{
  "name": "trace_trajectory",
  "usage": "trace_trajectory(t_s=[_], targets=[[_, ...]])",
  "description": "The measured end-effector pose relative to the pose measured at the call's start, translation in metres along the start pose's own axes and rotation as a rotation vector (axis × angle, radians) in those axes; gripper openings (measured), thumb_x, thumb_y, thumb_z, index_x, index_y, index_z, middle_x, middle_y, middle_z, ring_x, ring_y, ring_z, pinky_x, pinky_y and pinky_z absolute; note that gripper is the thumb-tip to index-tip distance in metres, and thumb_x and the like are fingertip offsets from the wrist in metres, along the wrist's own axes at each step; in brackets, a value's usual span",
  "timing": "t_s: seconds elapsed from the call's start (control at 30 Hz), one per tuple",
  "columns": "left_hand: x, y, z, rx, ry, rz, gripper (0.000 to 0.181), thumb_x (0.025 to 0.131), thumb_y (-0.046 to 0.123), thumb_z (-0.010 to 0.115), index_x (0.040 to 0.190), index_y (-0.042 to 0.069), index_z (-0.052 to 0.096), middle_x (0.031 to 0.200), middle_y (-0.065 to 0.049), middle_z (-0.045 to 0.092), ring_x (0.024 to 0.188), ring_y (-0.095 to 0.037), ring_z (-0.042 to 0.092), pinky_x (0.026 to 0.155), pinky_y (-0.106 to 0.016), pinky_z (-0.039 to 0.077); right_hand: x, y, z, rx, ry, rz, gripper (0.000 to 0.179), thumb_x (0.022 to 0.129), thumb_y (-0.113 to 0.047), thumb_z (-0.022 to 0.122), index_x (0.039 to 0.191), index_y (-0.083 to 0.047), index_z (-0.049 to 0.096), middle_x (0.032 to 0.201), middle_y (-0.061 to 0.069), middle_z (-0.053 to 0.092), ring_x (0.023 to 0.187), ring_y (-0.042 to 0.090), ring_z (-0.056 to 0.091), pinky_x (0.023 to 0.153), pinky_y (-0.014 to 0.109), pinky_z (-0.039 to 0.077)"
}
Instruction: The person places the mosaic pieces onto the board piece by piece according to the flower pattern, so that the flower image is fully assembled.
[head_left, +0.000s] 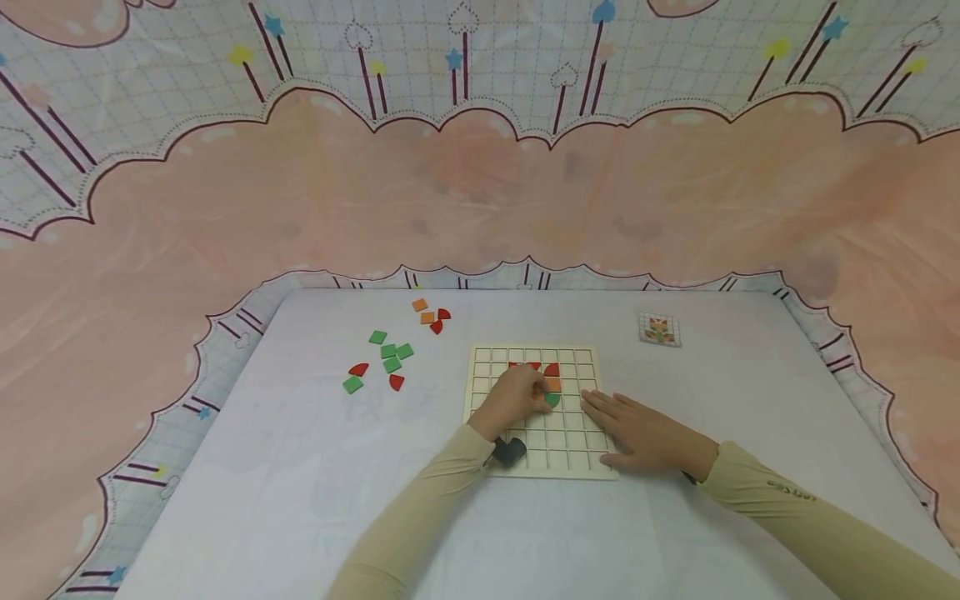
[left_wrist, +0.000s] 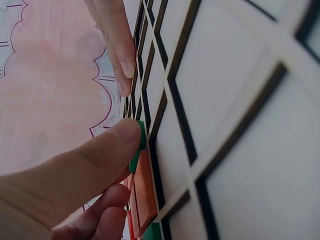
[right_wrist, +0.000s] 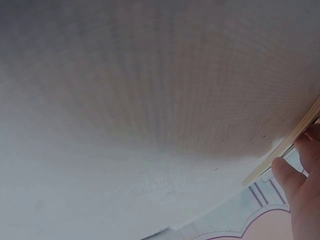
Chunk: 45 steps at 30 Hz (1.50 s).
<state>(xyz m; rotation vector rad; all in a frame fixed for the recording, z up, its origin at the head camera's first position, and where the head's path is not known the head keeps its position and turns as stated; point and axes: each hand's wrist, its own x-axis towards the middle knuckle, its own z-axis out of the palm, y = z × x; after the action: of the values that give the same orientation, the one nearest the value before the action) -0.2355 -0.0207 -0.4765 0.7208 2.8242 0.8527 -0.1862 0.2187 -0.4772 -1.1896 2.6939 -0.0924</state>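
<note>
My left hand (head_left: 513,398) is over the pale wooden grid board (head_left: 581,462). Its thumb and fingers pinch a small green tile (left_wrist: 142,136), seen edge-on in the left wrist view. In the head view a green rounded tile (head_left: 552,400) shows beside those fingertips, just below an orange square tile (head_left: 553,384) and a red quarter-round tile (head_left: 552,369). More red tiles (head_left: 534,365) lie in the same upper row, partly hidden by the hand. Fingers extended, my right hand (head_left: 648,435) rests on the board's right edge.
Left of the board lie loose green squares (head_left: 388,352), red quarter-rounds (head_left: 397,382) and orange squares (head_left: 420,306). A small pattern card (head_left: 660,330) lies at the back right of the white table (head_left: 300,500). A patterned cloth (head_left: 480,200) hangs behind.
</note>
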Motion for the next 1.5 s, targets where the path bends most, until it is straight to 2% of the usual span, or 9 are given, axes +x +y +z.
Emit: trace_trajectory(t_s=[0.33, 0.57, 0.7, 0.8, 0.93, 1.03, 1.37, 1.5], targets=[[0.002, 0.001, 0.002, -0.008, -0.007, -0.026, 0.024, 0.071, 0.020, 0.082, 0.089, 0.006, 0.073, 0.084, -0.002, 0.068, 0.075, -0.010, 0.055, 0.069, -0.020, 0.046, 0.000, 0.001, 0.001, -0.015, 0.010, -0.007, 0.078, 0.090, -0.050, 0.052, 0.148, -0.004, 0.026, 0.156, 0.011, 0.022, 0.143, 0.028, 0.025, 0.113, 0.048, 0.027], [0.002, -0.003, 0.002, -0.021, -0.009, -0.009, 0.024, 0.071, 0.020, 0.081, 0.088, 0.006, 0.072, 0.087, -0.002, 0.071, 0.078, -0.011, 0.060, 0.073, -0.021, 0.049, 0.000, 0.001, 0.001, -0.017, 0.005, -0.001, 0.078, 0.090, -0.049, 0.053, 0.148, -0.004, 0.025, 0.156, 0.012, 0.022, 0.143, 0.028, 0.025, 0.113, 0.048, 0.027], [-0.001, -0.004, -0.005, -0.053, -0.030, -0.020, 0.025, 0.073, 0.020, 0.081, 0.092, 0.007, 0.072, 0.090, -0.002, 0.069, 0.081, -0.011, 0.058, 0.074, -0.022, 0.048, 0.000, 0.001, 0.002, -0.006, 0.005, -0.002, 0.078, 0.090, -0.049, 0.053, 0.148, -0.004, 0.025, 0.156, 0.012, 0.022, 0.143, 0.029, 0.024, 0.113, 0.048, 0.026], [-0.003, -0.011, -0.017, -0.103, -0.055, -0.015, 0.026, 0.076, 0.019, 0.078, 0.098, 0.007, 0.071, 0.095, -0.003, 0.067, 0.085, -0.014, 0.058, 0.076, -0.023, 0.048, 0.000, 0.001, 0.002, -0.005, 0.007, -0.004, 0.078, 0.090, -0.050, 0.052, 0.148, -0.004, 0.025, 0.156, 0.012, 0.022, 0.143, 0.029, 0.024, 0.113, 0.048, 0.026], [-0.007, -0.029, -0.035, -0.193, -0.070, 0.019, 0.031, 0.078, 0.018, 0.076, 0.104, 0.005, 0.070, 0.099, -0.006, 0.068, 0.090, -0.018, 0.061, 0.083, -0.027, 0.050, 0.000, 0.001, 0.003, -0.020, 0.011, -0.004, 0.078, 0.090, -0.050, 0.052, 0.148, -0.004, 0.025, 0.156, 0.011, 0.022, 0.143, 0.028, 0.024, 0.114, 0.047, 0.027], [-0.014, -0.046, -0.050, -0.241, -0.053, 0.014, 0.033, 0.078, 0.019, 0.076, 0.107, 0.003, 0.069, 0.100, -0.008, 0.068, 0.090, -0.018, 0.061, 0.087, -0.030, 0.051, 0.000, 0.001, 0.004, -0.019, 0.009, 0.003, 0.078, 0.090, -0.050, 0.052, 0.148, -0.005, 0.025, 0.157, 0.011, 0.021, 0.143, 0.028, 0.024, 0.114, 0.047, 0.026], [-0.047, -0.105, -0.103, -0.277, 0.098, -0.126, 0.038, 0.080, 0.015, 0.074, 0.114, 0.003, 0.065, 0.111, -0.015, 0.067, 0.095, -0.023, 0.061, 0.092, -0.038, 0.051, 0.000, 0.001, 0.003, -0.022, -0.007, 0.019, 0.078, 0.090, -0.050, 0.051, 0.148, -0.005, 0.025, 0.157, 0.011, 0.021, 0.144, 0.028, 0.022, 0.114, 0.046, 0.025], [-0.062, -0.125, -0.121, -0.301, 0.160, -0.153, 0.040, 0.082, 0.016, 0.072, 0.117, -0.001, 0.063, 0.114, -0.020, 0.064, 0.098, -0.025, 0.061, 0.093, -0.039, 0.050, 0.000, 0.000, 0.003, -0.021, -0.003, 0.014, 0.078, 0.090, -0.050, 0.051, 0.148, -0.004, 0.025, 0.156, 0.011, 0.021, 0.143, 0.029, 0.023, 0.114, 0.046, 0.026]])
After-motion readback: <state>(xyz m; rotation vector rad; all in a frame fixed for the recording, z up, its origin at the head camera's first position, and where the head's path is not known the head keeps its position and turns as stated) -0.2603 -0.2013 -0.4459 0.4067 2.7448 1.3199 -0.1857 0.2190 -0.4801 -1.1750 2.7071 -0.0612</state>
